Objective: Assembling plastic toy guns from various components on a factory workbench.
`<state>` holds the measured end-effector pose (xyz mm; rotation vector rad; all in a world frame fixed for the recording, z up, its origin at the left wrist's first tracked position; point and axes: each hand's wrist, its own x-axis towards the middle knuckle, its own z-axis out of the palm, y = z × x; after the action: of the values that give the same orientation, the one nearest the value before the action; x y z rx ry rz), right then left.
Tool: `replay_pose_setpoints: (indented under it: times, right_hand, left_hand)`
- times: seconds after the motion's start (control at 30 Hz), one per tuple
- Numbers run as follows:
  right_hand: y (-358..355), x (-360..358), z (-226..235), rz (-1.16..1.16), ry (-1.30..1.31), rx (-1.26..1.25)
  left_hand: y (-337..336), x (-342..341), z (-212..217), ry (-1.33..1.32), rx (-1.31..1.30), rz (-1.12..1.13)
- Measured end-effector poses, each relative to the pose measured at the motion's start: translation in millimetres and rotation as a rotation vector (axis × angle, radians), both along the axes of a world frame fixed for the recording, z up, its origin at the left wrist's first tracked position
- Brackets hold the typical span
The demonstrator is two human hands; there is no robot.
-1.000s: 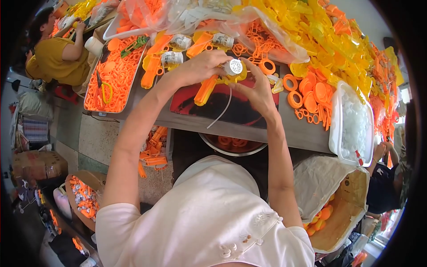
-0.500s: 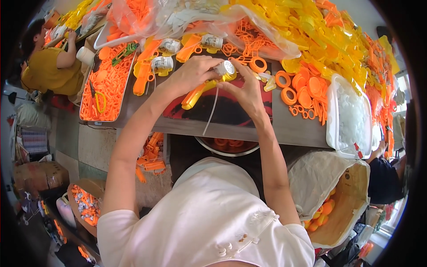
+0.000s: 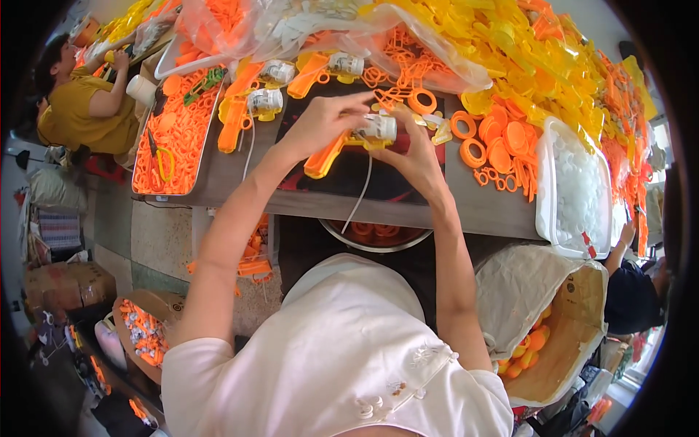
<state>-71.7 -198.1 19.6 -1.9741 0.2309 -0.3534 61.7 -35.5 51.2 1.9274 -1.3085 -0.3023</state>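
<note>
Between my hands, above the dark mat (image 3: 364, 178) on the table, is a pistol-shaped orange and yellow toy (image 3: 324, 156) with a white printed cylinder (image 3: 381, 127) seated on it. My left hand (image 3: 328, 120) grips it from the left side, fingertips near the cylinder's left end. My right hand (image 3: 413, 153) curls around the right end, index finger above and thumb below. A thin white tube (image 3: 357, 197) dangles from the toy toward the table's front edge. Three similar toys with cylinders, one of them this toy (image 3: 233, 127), lie on the table just beyond my left hand.
At left stands a tray (image 3: 136, 164) of small orange parts, with yellow-handled scissors (image 3: 164, 164) on top. Orange rings (image 3: 473, 153) and discs lie at right, beside a white bin (image 3: 542, 211) of clear pieces. Yellow parts (image 3: 502, 51) heap up behind. A metal bowl (image 3: 393, 247) sits below the table edge.
The held toy has turned: the cylinder's perforated end faced me before, and now its printed side shows. Both hands have come slightly nearer and to the right, and the tube has swung right.
</note>
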Motion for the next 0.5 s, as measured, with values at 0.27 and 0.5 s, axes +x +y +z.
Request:
replay_pose_setpoints:
  times: [0.27,0.5]
  right_hand:
    - [8,-16,-15,-0.037,-0.205,-0.472]
    - [15,-7,-24,-0.112,-0.231,-0.665]
  left_hand:
    - [8,-20,-46,-0.237,-0.317,0.358]
    - [1,-35,-45,-0.413,-0.176,0.325]
